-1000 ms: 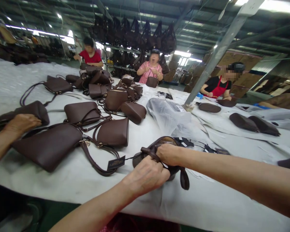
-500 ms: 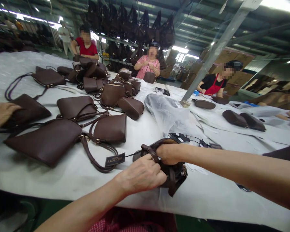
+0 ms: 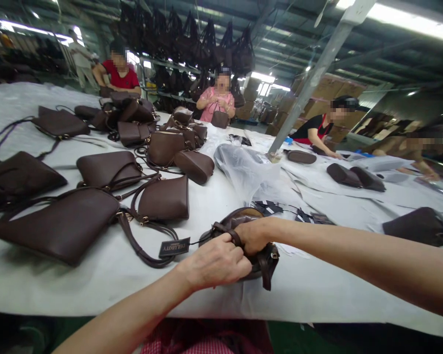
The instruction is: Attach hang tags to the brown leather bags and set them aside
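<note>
One coworker's hand has left one handbag [image 3: 24, 177] (two hands [image 3: 219, 261] touch another bag [image 3: 256, 270]).

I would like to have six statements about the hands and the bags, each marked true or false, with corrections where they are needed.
1. The left hand and the right hand are at the same brown bag. True.
2. The right hand is far from this bag. False: it is at the opening, fingertips hidden.
3. A tag shows left of the bag. True.
4. The tag is white. False: it is dark, with lettering.
5. A person in pink holds a small bag. True.
6. Nothing hangs in the background. False: dark bags do.
</note>
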`<control>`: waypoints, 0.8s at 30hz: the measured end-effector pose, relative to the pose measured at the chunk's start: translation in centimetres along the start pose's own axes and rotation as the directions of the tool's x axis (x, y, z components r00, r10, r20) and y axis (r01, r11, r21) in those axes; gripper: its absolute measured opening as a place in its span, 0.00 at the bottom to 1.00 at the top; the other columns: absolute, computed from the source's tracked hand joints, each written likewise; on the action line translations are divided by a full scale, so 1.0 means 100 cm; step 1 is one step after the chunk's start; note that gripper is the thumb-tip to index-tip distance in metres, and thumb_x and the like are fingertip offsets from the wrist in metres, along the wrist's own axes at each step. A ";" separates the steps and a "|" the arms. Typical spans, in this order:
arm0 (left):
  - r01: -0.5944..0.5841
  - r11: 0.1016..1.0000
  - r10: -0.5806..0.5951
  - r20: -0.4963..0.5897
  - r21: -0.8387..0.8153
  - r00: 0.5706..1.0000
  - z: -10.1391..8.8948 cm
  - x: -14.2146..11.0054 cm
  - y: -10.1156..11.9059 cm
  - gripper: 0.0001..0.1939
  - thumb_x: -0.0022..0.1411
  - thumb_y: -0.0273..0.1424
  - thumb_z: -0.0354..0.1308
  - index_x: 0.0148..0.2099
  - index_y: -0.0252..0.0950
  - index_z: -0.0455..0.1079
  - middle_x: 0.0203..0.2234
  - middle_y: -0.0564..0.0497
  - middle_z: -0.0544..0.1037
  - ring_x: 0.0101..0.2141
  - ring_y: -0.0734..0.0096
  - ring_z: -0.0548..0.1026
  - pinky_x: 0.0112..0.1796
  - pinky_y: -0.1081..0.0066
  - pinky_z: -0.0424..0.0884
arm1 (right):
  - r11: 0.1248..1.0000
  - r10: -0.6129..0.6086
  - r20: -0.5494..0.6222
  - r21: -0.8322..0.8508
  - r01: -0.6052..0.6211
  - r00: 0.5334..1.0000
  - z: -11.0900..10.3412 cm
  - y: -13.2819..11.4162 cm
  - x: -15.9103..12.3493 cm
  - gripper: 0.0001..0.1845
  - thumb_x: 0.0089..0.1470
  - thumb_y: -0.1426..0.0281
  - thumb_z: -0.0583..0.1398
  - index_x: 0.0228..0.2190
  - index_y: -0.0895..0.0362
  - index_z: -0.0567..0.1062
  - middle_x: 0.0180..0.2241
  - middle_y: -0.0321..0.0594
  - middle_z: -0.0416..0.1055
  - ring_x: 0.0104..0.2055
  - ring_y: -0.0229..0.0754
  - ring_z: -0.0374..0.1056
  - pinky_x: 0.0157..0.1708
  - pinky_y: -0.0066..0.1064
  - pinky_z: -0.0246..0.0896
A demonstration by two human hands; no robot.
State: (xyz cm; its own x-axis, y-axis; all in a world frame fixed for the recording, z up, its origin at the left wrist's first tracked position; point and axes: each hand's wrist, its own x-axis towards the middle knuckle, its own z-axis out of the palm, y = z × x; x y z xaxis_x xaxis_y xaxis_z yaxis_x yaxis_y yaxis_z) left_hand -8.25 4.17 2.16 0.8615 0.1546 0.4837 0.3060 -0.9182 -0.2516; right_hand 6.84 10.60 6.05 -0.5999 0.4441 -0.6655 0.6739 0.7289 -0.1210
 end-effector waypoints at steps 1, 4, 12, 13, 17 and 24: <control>-0.014 1.000 0.014 0.002 -0.002 1.000 0.000 -0.001 0.000 0.09 0.66 0.23 0.50 0.32 0.36 0.63 0.25 0.53 0.73 0.26 0.71 0.70 0.32 0.67 0.62 | 1.000 0.010 0.032 0.009 -0.011 0.999 -0.003 -0.002 -0.009 0.07 0.44 0.71 0.62 0.28 0.60 0.79 0.28 0.42 0.77 0.30 0.45 0.71 0.29 0.31 0.64; -0.001 1.000 0.001 0.040 -0.012 0.999 -0.003 -0.007 0.003 0.08 0.66 0.23 0.49 0.32 0.37 0.63 0.25 0.52 0.73 0.27 0.69 0.71 0.34 0.66 0.64 | 0.999 -0.014 -0.014 0.030 0.014 1.000 -0.006 -0.007 -0.029 0.12 0.50 0.68 0.60 0.34 0.62 0.78 0.31 0.45 0.77 0.31 0.45 0.71 0.28 0.30 0.61; 0.425 0.903 -0.338 0.502 -0.067 0.796 -0.038 0.012 0.013 0.09 0.58 0.28 0.58 0.42 0.33 0.68 0.35 0.43 0.78 0.37 0.57 0.75 0.39 0.60 0.69 | 0.999 0.008 -0.173 -0.030 -0.013 0.985 -0.007 -0.002 -0.021 0.13 0.53 0.79 0.53 0.35 0.63 0.77 0.32 0.47 0.76 0.31 0.43 0.69 0.31 0.31 0.60; 0.438 0.896 -0.325 0.569 -0.070 0.756 -0.041 0.019 0.010 0.12 0.56 0.31 0.59 0.43 0.32 0.69 0.36 0.41 0.79 0.38 0.55 0.76 0.40 0.60 0.70 | 0.999 0.034 -0.164 -0.020 -0.037 0.986 -0.007 -0.001 -0.020 0.13 0.53 0.79 0.53 0.32 0.63 0.78 0.30 0.46 0.76 0.29 0.42 0.68 0.30 0.31 0.60; 0.410 0.909 -0.247 0.687 -0.081 0.683 -0.045 0.041 -0.003 0.20 0.54 0.35 0.60 0.47 0.30 0.73 0.39 0.37 0.80 0.40 0.49 0.77 0.43 0.58 0.71 | 0.988 0.103 -0.240 0.136 -0.072 0.965 -0.004 0.006 -0.021 0.12 0.52 0.78 0.54 0.30 0.63 0.78 0.29 0.45 0.76 0.30 0.43 0.68 0.30 0.31 0.61; 0.419 0.906 -0.267 0.687 -0.061 0.676 -0.039 0.051 -0.003 0.19 0.55 0.37 0.59 0.46 0.32 0.75 0.38 0.38 0.81 0.41 0.49 0.77 0.45 0.57 0.69 | 0.969 0.062 -0.286 0.245 0.011 0.956 -0.003 0.015 -0.028 0.18 0.52 0.78 0.53 0.42 0.62 0.78 0.41 0.47 0.77 0.41 0.47 0.71 0.39 0.32 0.64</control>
State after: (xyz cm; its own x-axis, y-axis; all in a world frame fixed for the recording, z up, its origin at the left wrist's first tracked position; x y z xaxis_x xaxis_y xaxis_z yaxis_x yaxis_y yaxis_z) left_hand -5.56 3.85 7.93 0.7792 0.5999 -0.1816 0.6136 -0.7892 0.0256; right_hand 9.43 10.63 7.96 -0.6554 0.6185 -0.4335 0.7525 0.5837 -0.3050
